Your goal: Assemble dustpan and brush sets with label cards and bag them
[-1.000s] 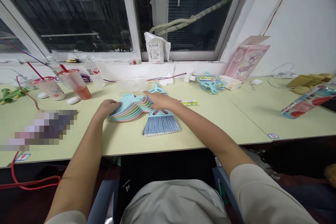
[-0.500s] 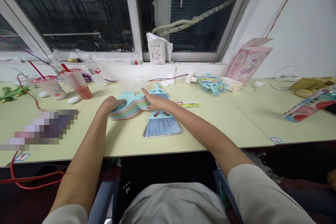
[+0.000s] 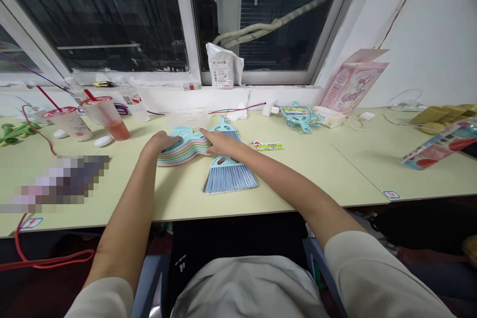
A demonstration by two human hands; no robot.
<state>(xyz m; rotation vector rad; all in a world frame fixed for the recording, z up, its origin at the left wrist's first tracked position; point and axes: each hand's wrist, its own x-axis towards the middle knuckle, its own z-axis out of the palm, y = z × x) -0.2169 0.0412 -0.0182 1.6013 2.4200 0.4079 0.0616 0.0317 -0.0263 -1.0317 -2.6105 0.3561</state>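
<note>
A stack of pastel plastic dustpans [image 3: 188, 146], light blue on top with green, pink and other layers below, lies between my hands. My left hand [image 3: 164, 141] is closed on its left end, thumb over the top. At the right end, my right hand [image 3: 218, 142] grips the stack's edge, its lower fingers partly hidden. Just right of the stack lies a light blue brush head [image 3: 230, 176] with blue-grey bristles, pointing towards me. Behind my right wrist, a second similar brush [image 3: 223, 126] is partly covered.
A green label strip [image 3: 267, 146] lies right of the brushes. Farther back sits a packaged dustpan set [image 3: 300, 117] beside a pink box [image 3: 354, 87]. Two drink cups [image 3: 106, 118] with red straws stand at left. A red cable [image 3: 48, 261] hangs over the front edge.
My left hand has shifted slightly right and up along the stack's left end. My right index finger has come down towards the stack. The brushes stay in place.
</note>
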